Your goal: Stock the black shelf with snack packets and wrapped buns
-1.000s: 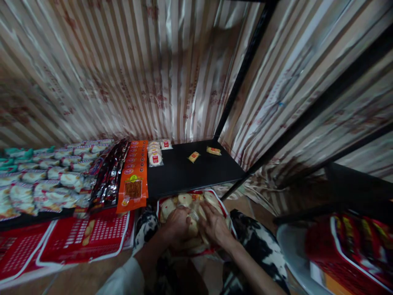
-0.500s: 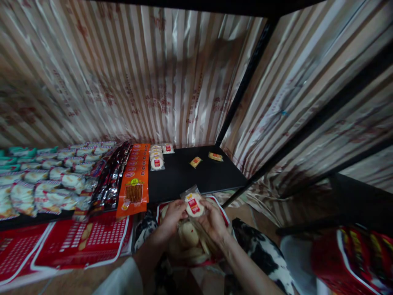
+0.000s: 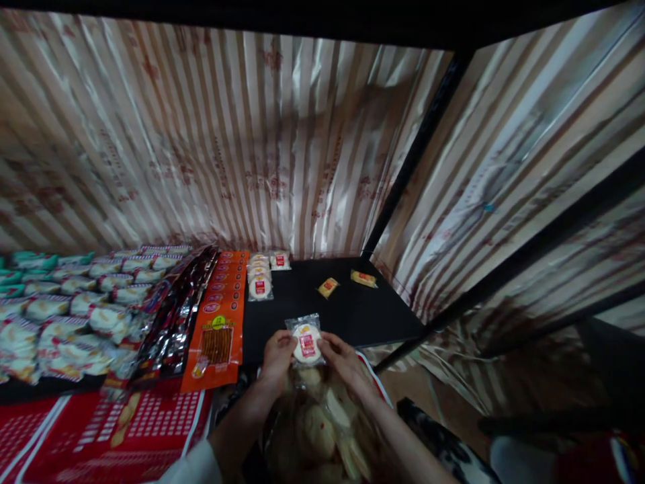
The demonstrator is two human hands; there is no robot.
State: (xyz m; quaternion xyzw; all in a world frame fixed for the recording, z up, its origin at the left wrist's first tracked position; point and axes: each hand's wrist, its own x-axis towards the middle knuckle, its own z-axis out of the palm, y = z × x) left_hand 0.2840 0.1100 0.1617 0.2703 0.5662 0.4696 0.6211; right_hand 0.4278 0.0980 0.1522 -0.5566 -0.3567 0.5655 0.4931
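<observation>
Between my two hands is a round, pale packaged cracker [image 3: 307, 341] in a clear wrapper with a red label. My left hand [image 3: 278, 356] pinches its left edge, and my right hand [image 3: 342, 359] pinches the right edge. The packet is held face up near the front edge of the black shelf [image 3: 297, 323]. Below my hands is a basket [image 3: 373, 376] with a white rim, holding several pale round packets [image 3: 318, 430] in clear wrap. On the shelf stands a row of similar round packets [image 3: 260, 286], with another packet [image 3: 279, 261] beside it.
Two small yellow packets [image 3: 328, 288] lie farther right on the shelf. Orange snack bags [image 3: 214, 323], dark shiny bags [image 3: 176, 316] and several white packets [image 3: 105, 316] fill the left. Red baskets [image 3: 115, 430] stand below. A black post [image 3: 413, 154] rises at the shelf's back corner.
Both hands have moved the round packet slightly left and toward the shelf's front edge, and it lies flatter to view. The whole scene has shifted downward as the head tilts.
</observation>
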